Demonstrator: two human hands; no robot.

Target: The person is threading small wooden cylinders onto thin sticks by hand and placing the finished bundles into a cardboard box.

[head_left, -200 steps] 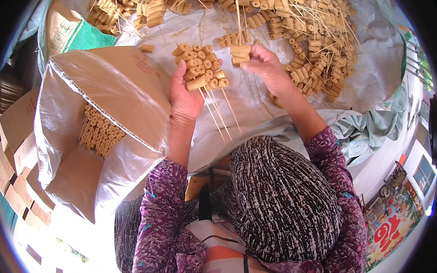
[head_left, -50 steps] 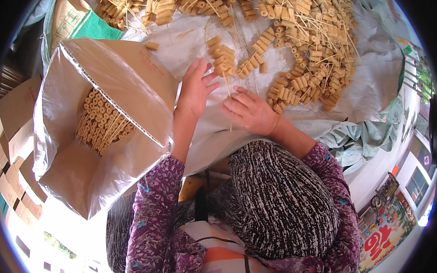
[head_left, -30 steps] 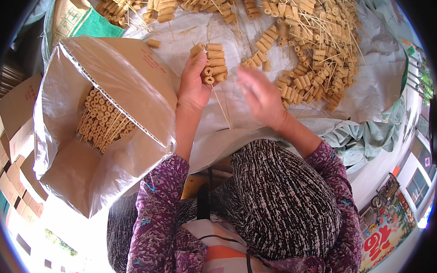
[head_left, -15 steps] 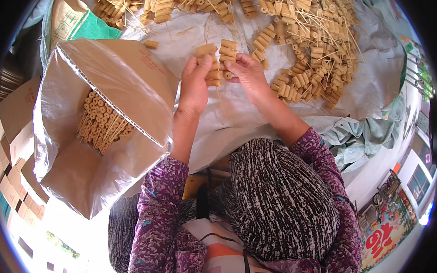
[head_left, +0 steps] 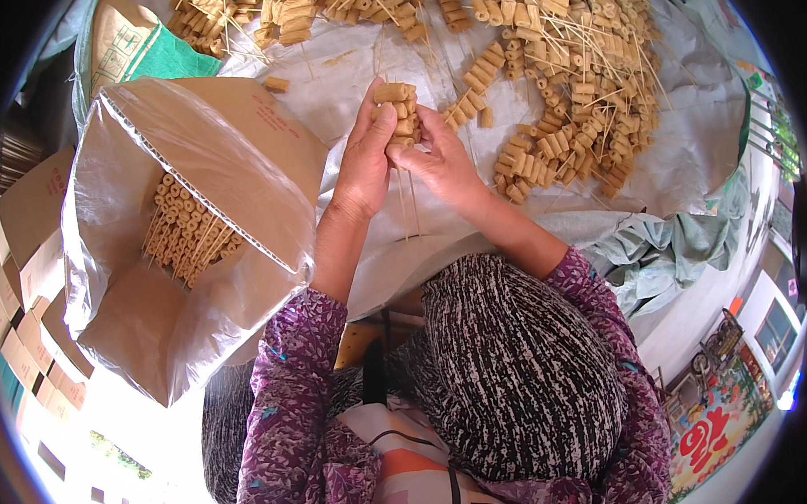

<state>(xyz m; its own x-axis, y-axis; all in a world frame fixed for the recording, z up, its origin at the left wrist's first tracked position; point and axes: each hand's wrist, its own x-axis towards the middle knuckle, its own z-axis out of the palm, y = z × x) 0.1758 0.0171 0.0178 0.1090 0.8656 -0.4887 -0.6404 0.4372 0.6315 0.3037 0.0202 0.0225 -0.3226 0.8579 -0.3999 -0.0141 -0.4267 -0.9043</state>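
Several skewers of short tan tube-shaped pieces (head_left: 399, 110) stand bunched between my two hands, their thin sticks pointing down toward me. My left hand (head_left: 365, 162) is closed round the left side of the bunch, with its thumb across the front. From the right, my right hand (head_left: 439, 162) presses its thumb and fingers against the lower part of the same bunch. Just beyond my right hand, another loose skewer (head_left: 476, 88) lies on the pale sheet (head_left: 352, 63). Fingers hide part of the held pieces.
To my left stands a plastic-lined cardboard box (head_left: 266, 132) with upright skewers (head_left: 185, 228) packed inside. A large heap of skewers (head_left: 585, 95) covers the right and far side of the sheet. A green and beige sack (head_left: 179, 54) lies at far left; stacked cartons (head_left: 35, 256) stand beyond the box.
My hands have come together, and the skewers held apart in each are now one bunch. The right hand has shifted left and slightly nearer to me.
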